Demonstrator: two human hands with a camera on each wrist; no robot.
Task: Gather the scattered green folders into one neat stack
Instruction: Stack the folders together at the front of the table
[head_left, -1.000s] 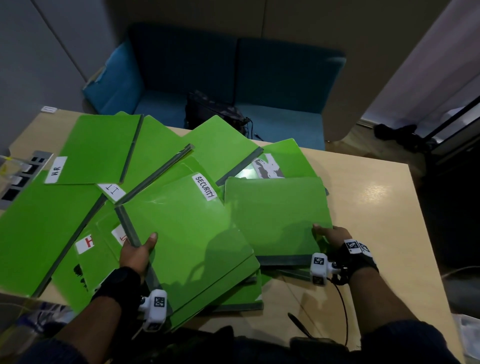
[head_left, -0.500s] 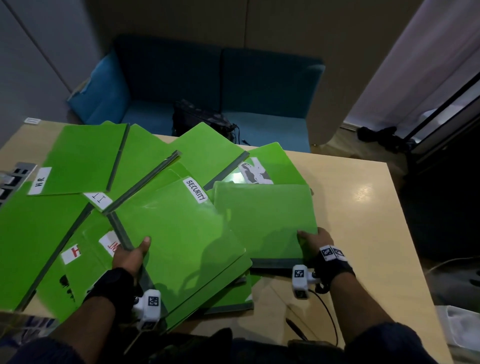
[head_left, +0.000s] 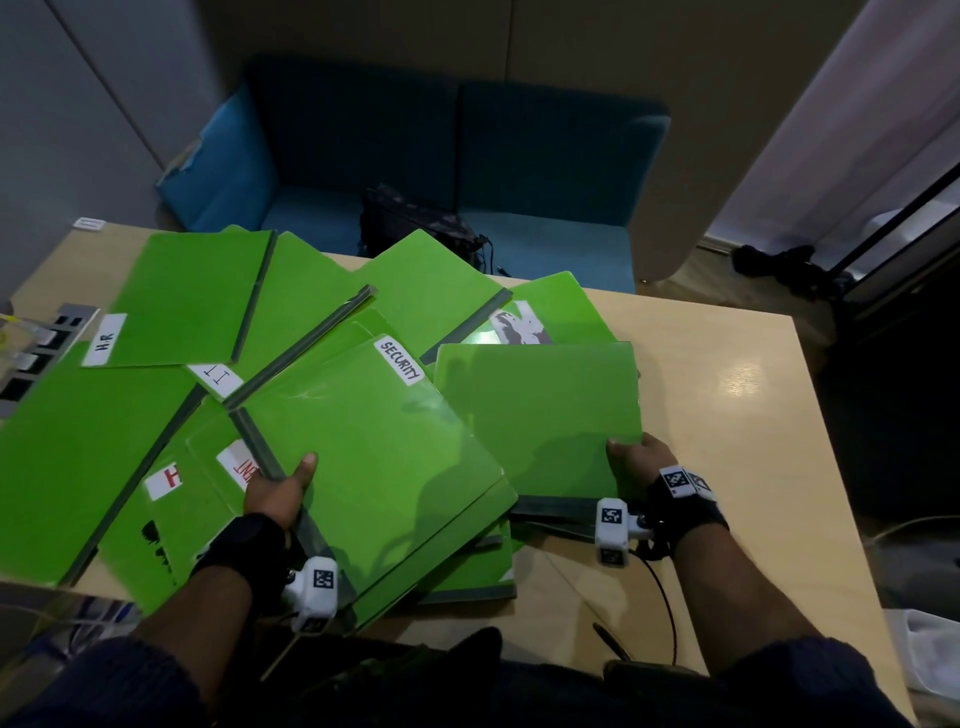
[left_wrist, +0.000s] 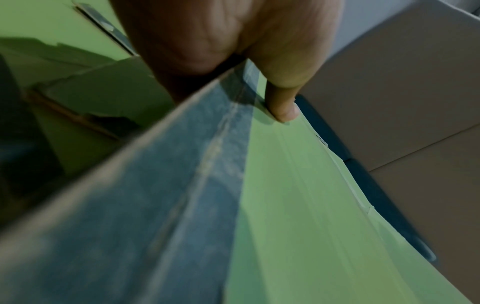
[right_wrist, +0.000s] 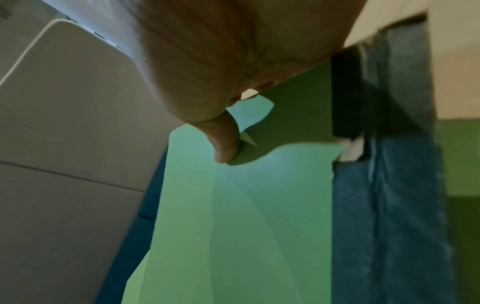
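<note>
On wood-grain table (head_left: 737, 447) | glossy flat SECURITY folder (head_left: 374, 457) | left hand (head_left: 275, 493) grips grey spine

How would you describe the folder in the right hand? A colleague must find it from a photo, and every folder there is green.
On the wooden table, look past the fanned green folders to their right end, nearest the bare tabletop. The right hand grips the unlabelled folder at its near right corner. Unlike the neighbouring SECURITY folder, its cover shows no white label, and it lies nearly square to the table edge.
</note>
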